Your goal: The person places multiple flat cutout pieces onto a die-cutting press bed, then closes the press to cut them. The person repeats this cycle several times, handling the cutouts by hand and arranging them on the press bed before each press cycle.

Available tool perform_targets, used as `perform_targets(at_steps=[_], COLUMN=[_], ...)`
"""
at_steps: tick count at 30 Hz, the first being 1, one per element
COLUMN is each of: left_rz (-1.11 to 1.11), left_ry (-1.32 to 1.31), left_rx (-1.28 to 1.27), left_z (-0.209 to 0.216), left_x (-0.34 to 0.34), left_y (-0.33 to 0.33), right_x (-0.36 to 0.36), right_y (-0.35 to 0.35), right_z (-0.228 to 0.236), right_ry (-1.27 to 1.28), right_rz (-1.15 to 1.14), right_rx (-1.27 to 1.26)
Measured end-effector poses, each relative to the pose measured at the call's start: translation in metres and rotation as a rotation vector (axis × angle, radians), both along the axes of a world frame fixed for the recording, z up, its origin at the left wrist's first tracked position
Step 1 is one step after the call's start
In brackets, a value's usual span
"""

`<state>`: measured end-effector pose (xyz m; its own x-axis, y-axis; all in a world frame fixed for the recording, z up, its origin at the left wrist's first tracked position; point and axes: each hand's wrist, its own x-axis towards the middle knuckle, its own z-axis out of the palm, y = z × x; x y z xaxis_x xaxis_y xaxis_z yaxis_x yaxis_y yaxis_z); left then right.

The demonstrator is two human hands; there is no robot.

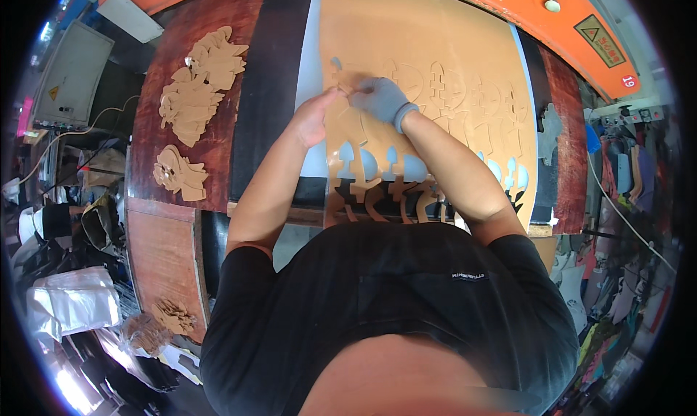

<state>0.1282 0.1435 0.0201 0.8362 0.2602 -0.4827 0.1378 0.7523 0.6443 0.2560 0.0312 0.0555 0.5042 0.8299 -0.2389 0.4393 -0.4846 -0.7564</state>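
Note:
A large tan sheet [414, 24] of leather-like material lies before me, with rows of cut outlines and several holes near its front edge. My bare left hand [314, 117] is at the sheet's left edge, thumb and fingertips pinched together around what looks like a bit of cut tan material. Close beside it, my right hand [382, 102], in a grey glove, has its fingers curled down toward the same spot. Whatever the gloved fingers hold is hidden and blurred. Past the fingertips, a small hole in the sheet shows pale blue beneath.
Piles of cut tan pieces [190, 100] lie on the reddish-brown board at left, with a smaller stack [179, 173] nearer me. An orange machine beam [537, 17] crosses the far side. Grey scraps [552, 129] rest at right. The sheet's cut strips hang over the front edge.

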Motion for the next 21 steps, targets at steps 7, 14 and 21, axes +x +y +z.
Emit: perform_targets(at_steps=[7, 14, 21], left_rz=[-0.061, -0.006, -0.144], left_ry=[-0.040, 0.075, 0.117], left_rx=[0.065, 0.323, 0.583], left_z=[0.010, 0.005, 0.005], left_x=[-0.012, 0.009, 0.029], left_y=[0.013, -0.003, -0.009], right_x=[0.017, 0.016, -0.002], right_y=[-0.009, -0.001, -0.015], right_z=[-0.019, -0.026, 0.007], right_ry=[0.541, 0.517, 0.506], right_rz=[-0.332, -0.253, -0.091], right_rx=[0.214, 0.133, 0.145])
